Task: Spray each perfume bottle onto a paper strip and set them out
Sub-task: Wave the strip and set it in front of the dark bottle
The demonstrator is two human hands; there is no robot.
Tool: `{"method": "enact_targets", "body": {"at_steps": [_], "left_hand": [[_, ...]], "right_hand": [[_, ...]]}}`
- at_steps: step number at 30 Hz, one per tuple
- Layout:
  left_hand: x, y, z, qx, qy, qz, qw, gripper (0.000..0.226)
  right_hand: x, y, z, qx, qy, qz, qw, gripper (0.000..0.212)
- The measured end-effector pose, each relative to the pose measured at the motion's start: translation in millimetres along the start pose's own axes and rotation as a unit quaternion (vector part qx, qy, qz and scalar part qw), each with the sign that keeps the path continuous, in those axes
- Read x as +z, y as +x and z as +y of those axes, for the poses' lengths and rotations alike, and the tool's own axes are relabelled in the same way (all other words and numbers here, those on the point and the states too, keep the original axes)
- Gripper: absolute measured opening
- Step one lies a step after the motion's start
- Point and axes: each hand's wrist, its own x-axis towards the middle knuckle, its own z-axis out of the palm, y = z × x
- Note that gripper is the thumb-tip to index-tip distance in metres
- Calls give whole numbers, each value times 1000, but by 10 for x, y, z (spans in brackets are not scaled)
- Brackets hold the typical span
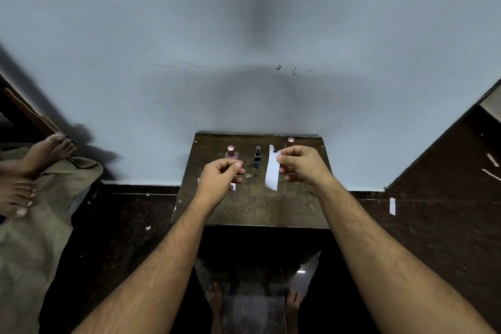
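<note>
A small dark wooden table (252, 206) stands against the wall. On it are a pink perfume bottle (231, 153) at the back left, a dark blue bottle (257, 157) in the middle and a second pink-capped bottle (290, 140) at the back right, mostly hidden behind my right hand (301, 164). That hand pinches the top of a white paper strip (272, 171), which hangs over the table. My left hand (221, 177) hovers over the table's left side with its fingers closed; a bit of white paper (232, 186) shows under it, and I cannot tell whether the hand holds it.
A pale blue wall (244, 49) rises right behind the table. Paper scraps lie on the dark floor, one (392, 206) to the right. Another person's bare feet (40, 154) rest on a cloth at the left. My own feet (215, 298) show below the table.
</note>
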Motion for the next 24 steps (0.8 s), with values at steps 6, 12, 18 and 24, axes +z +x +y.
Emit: {"method": "enact_targets", "body": {"at_steps": [6, 12, 18, 24], "left_hand": [[55, 231, -335, -36, 24, -5, 999, 15], [88, 395, -534, -55, 12, -6, 998, 12], [34, 383, -673, -65, -13, 20, 998, 13], [21, 354, -661, -59, -29, 28, 997, 15]], "right_hand": [[84, 265, 387, 47, -41, 7, 998, 6], [155, 436, 544, 90, 28, 9, 996, 8], [40, 452, 456, 116, 224, 13, 968, 10], [-18, 358, 242, 85, 232, 18, 969, 9]]}}
